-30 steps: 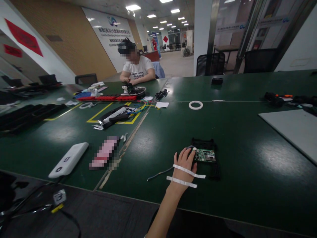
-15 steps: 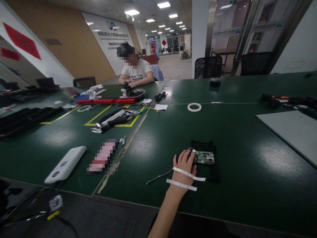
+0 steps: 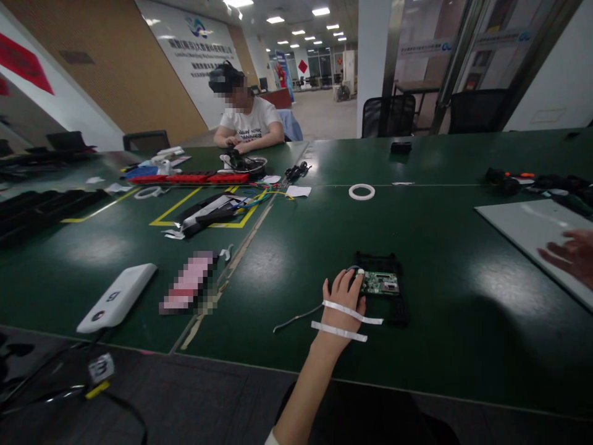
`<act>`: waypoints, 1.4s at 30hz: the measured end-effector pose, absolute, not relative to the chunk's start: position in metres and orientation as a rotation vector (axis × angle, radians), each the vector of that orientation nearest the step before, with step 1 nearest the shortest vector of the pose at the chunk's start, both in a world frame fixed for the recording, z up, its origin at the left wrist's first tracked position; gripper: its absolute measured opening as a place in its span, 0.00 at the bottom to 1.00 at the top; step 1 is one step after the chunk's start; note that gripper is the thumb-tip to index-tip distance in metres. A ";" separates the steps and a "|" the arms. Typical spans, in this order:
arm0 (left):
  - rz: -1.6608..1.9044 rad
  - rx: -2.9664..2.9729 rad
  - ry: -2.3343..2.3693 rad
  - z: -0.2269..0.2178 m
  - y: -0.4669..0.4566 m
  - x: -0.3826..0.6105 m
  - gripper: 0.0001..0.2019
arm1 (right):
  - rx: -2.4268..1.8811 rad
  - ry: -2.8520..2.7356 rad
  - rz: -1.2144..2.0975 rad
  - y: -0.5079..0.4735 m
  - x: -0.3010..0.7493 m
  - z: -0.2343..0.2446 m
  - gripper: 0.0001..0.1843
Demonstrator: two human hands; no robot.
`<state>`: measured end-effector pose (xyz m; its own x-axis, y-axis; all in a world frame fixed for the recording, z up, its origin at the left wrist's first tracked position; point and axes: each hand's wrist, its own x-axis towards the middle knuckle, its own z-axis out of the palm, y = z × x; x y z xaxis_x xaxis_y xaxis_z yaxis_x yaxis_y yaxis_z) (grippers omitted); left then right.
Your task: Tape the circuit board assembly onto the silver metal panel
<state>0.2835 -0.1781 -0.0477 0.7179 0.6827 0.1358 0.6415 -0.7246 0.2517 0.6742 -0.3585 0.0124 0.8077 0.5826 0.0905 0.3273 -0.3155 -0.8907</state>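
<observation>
While the left hand (image 3: 343, 296) touches the circuit board (image 3: 380, 283), I cannot tell if its fingers grip. The right hand (image 3: 577, 253), blurred, has fingers spread

Circuit board (image 3: 382, 283): left end covered by the left hand (image 3: 340, 296); component markings too small to read.
Left hand: palm side and fingertip contact hidden; arm cut off by the bottom edge.
Grey cable (image 3: 296, 318): middle stretch concealed under that hand, left of the circuit board.
Black frame (image 3: 399, 309): partly covered, beneath the circuit board.
Other hand (image 3: 572, 253): far right of the circuit board; blurred, cut off, owner undeterminable.
White panel (image 3: 523, 219): right of the circuit board; cropped.
Pink object (image 3: 189, 281): left of the circuit board; pixelated.
</observation>
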 end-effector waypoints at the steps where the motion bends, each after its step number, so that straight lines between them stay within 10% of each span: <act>1: 0.334 2.737 1.070 -0.048 -0.178 0.284 0.26 | -1.759 -0.629 0.497 -0.352 0.655 0.011 0.21; 11: 0.310 2.749 1.021 -0.052 -0.180 0.281 0.25 | -1.264 -1.134 1.289 -0.257 0.401 0.004 0.17; 34: 0.320 2.739 1.092 -0.057 -0.177 0.284 0.25 | -2.458 -1.721 0.138 -0.292 0.367 -0.007 0.23; 42: 0.351 2.742 1.051 -0.053 -0.176 0.282 0.25 | -2.498 -1.247 -0.270 -0.356 0.575 -0.031 0.26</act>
